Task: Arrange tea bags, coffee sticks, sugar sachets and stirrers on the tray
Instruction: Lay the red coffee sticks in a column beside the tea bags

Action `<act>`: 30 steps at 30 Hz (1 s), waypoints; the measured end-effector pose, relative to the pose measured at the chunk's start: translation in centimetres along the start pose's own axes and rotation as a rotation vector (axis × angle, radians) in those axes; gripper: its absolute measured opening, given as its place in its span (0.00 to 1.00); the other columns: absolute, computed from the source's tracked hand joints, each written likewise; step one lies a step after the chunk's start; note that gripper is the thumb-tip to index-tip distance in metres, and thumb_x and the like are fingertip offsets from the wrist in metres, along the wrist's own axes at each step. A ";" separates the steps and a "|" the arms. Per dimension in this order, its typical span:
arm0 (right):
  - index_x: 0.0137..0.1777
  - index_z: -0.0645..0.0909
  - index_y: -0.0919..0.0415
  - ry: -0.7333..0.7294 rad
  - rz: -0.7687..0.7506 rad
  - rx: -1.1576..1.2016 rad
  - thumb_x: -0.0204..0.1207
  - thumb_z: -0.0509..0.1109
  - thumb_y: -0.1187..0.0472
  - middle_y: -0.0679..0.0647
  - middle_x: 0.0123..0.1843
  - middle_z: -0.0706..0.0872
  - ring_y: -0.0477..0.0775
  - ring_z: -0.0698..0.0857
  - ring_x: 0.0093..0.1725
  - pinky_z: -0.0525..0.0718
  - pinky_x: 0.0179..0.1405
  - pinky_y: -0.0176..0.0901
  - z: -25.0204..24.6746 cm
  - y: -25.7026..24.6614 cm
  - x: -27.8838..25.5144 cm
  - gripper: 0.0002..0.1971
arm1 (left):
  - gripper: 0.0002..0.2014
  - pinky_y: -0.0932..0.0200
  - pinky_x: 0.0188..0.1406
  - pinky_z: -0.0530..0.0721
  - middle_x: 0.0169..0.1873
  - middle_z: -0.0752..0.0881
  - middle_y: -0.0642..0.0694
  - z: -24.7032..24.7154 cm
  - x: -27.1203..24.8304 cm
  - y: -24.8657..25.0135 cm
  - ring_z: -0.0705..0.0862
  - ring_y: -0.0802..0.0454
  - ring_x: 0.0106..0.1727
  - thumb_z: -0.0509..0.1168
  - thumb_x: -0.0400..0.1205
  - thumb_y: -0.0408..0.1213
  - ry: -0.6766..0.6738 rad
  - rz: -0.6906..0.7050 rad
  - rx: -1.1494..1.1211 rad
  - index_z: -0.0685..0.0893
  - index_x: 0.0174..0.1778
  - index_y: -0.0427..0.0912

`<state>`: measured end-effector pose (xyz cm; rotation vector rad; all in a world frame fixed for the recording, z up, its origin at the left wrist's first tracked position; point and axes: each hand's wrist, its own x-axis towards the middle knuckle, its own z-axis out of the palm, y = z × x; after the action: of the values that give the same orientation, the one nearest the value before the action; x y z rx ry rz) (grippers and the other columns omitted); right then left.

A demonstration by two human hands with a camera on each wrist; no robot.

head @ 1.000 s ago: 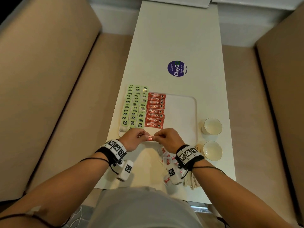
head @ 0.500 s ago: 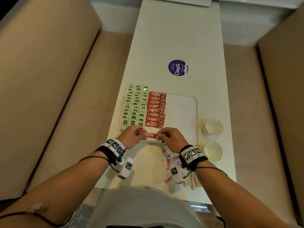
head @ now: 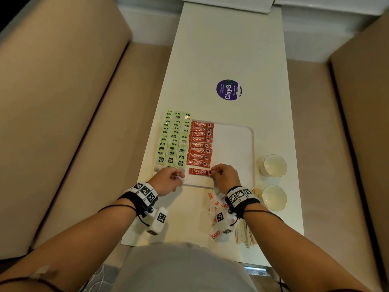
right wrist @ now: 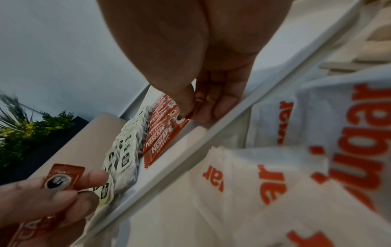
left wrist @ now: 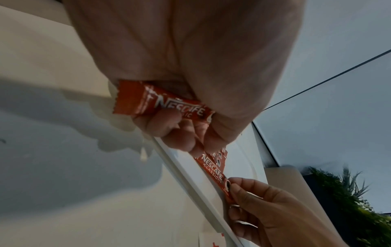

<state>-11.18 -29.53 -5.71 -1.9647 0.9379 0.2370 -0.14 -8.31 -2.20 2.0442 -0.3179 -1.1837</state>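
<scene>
Mostly hidden in the left hand (head: 168, 179), 1 gripped coffee stick (left wrist: 160, 103); right hand (head: 224, 175) pinching another coffee stick's (head: 199, 171) end.

- The left hand (head: 168, 179) has its fingers curled round a coffee stick (left wrist: 162, 104), held between thumb and fingers; one end of the stick pokes out past the grip.
- The left wrist is bent slightly inward, and the forearm angles in from the person's lower left.
- The right hand (head: 224, 175) pinches the near end of a second stick (head: 200, 171) between thumb and forefinger; the rest of that stick runs out leftward from the pinch.
- The other right fingers (right wrist: 222, 107) are curled below the pinch.
- Both wrists wear black straps with tagged white blocks.
- The two hands are near each other but apart.
</scene>
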 end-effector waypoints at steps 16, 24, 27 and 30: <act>0.43 0.91 0.55 0.047 0.042 -0.111 0.82 0.73 0.53 0.48 0.42 0.91 0.50 0.88 0.44 0.89 0.51 0.50 0.8 -1.5 0.9 0.09 | 0.12 0.62 0.32 0.85 0.59 0.88 0.41 0.0 0.0 0.6 0.88 0.48 0.42 0.62 0.87 0.25 -0.152 -0.083 -0.280 0.81 0.61 0.46; 0.43 0.91 0.54 0.076 0.050 -0.111 0.82 0.72 0.52 0.49 0.41 0.91 0.50 0.88 0.42 0.90 0.49 0.50 0.9 -1.6 0.7 0.10 | 0.10 0.59 0.31 0.82 0.58 0.89 0.37 0.3 0.2 0.1 0.88 0.45 0.39 0.66 0.87 0.31 -0.128 -0.123 -0.301 0.80 0.64 0.35; 0.44 0.90 0.54 0.083 0.046 -0.102 0.82 0.72 0.52 0.49 0.42 0.91 0.50 0.88 0.43 0.90 0.50 0.51 1.0 -1.6 0.6 0.10 | 0.09 0.59 0.32 0.82 0.56 0.89 0.36 0.3 0.0 0.0 0.87 0.45 0.40 0.65 0.87 0.31 -0.127 -0.126 -0.285 0.80 0.63 0.34; 0.43 0.89 0.53 0.084 0.032 -0.108 0.82 0.72 0.51 0.48 0.42 0.91 0.50 0.88 0.43 0.89 0.50 0.51 1.0 -1.7 0.5 0.10 | 0.07 0.61 0.30 0.81 0.51 0.90 0.36 0.3 -0.2 0.0 0.86 0.44 0.41 0.64 0.88 0.29 -0.132 -0.119 -0.272 0.82 0.60 0.32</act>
<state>-9.51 -28.47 -5.40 -2.0728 1.0301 0.2292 -0.49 -8.35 -2.14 1.7735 -0.0920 -1.3579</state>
